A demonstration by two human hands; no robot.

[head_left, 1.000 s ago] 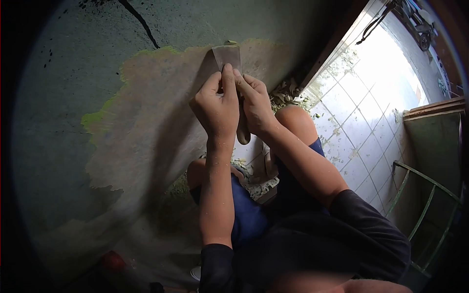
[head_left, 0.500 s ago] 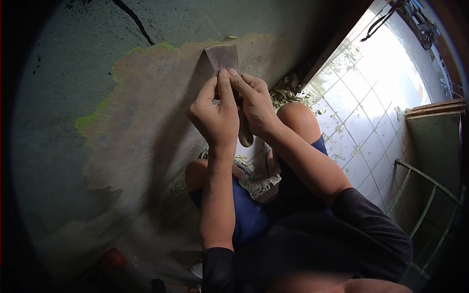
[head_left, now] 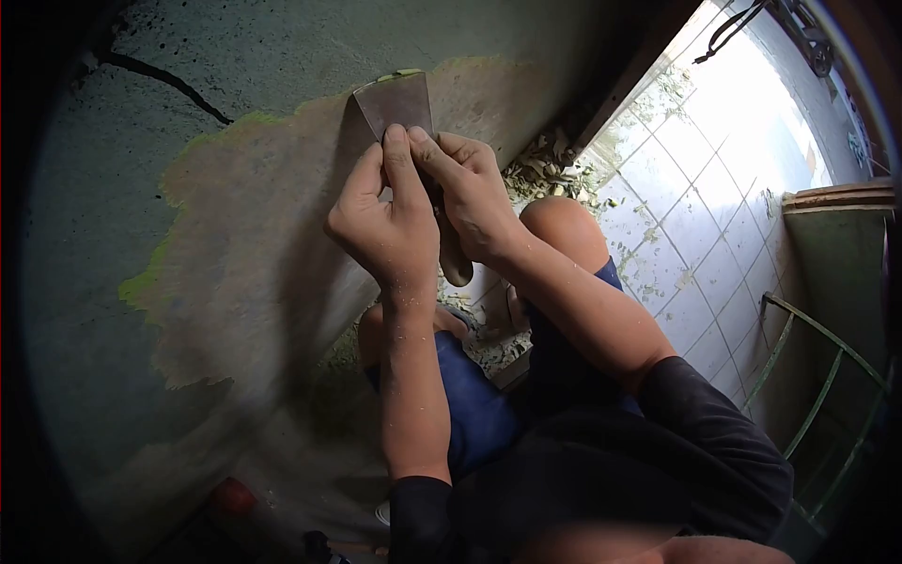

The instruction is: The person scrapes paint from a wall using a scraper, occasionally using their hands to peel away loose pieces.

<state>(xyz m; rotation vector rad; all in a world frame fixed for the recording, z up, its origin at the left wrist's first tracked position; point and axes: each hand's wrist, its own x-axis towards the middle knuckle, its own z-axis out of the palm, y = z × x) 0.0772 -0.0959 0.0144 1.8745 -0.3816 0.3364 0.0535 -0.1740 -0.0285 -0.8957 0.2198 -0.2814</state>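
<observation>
Both my left hand (head_left: 390,211) and my right hand (head_left: 474,193) are closed on a paint scraper (head_left: 395,101), thumbs side by side at the base of its broad blade. Its rounded handle end hangs below my right hand. The blade's wide edge lies against the wall (head_left: 244,216), at the upper border of a bare, scraped patch. A curl of peeled paint (head_left: 406,72) sits at that edge. Green paint surrounds the patch, with a bright yellow-green fringe along its left border.
Paint flakes (head_left: 550,169) litter the floor by the wall's foot and the white tiles (head_left: 695,216). A green metal frame (head_left: 813,376) stands at the right. A dark crack (head_left: 169,80) runs across the painted wall. A red object (head_left: 232,495) lies at the lower left.
The scraper and both hands have shifted left and slightly up in view. The blade now meets the paint curl at the patch's upper border. The whole view has also turned somewhat.
</observation>
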